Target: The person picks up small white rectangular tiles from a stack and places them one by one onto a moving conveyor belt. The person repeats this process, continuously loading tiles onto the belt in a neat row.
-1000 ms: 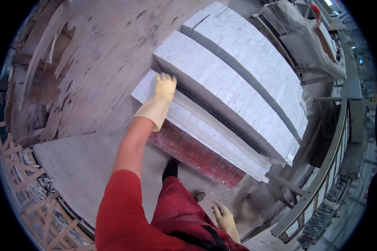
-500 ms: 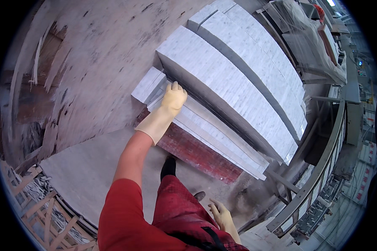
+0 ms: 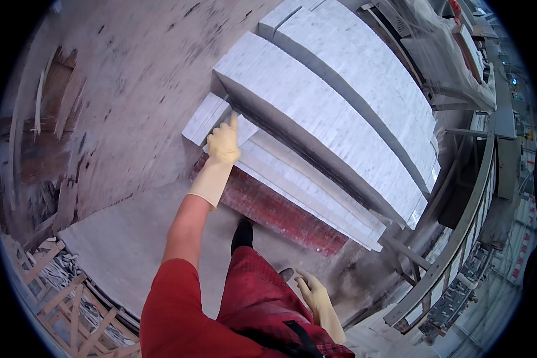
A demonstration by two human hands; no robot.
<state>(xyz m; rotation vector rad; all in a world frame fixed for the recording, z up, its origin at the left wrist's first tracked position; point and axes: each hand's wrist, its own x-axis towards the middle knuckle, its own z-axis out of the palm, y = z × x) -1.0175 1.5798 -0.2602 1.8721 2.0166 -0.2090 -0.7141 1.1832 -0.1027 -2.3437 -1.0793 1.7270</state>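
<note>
My left hand [image 3: 224, 143], in a pale yellow rubber glove, reaches forward to the near row of white-grey stone tiles. Its fingers curl over a stone tile [image 3: 246, 129] near the row's left end, with one finger stretched along the top. Just left of the hand stands a short block of upright tiles [image 3: 204, 118]. To the right, more tiles [image 3: 304, 179] lean in a long stepped row on a red-stained base [image 3: 280, 218]. My right hand [image 3: 316, 296], gloved alike, hangs low beside my red apron, fingers loosely apart and holding nothing.
Two long packed rows of tiles [image 3: 322, 113] stand beyond the near row. A worn wooden panel [image 3: 143, 83] rises on the left. A metal rail [image 3: 459, 250] curves along the right. Plastic-wrapped goods [image 3: 441, 53] sit at the far right; a slatted crate [image 3: 77, 304] holds scraps lower left.
My left hand has shifted left and slightly nearer along the row, and a tile face now shows at its right side. My right hand stays low, moved only slightly.
</note>
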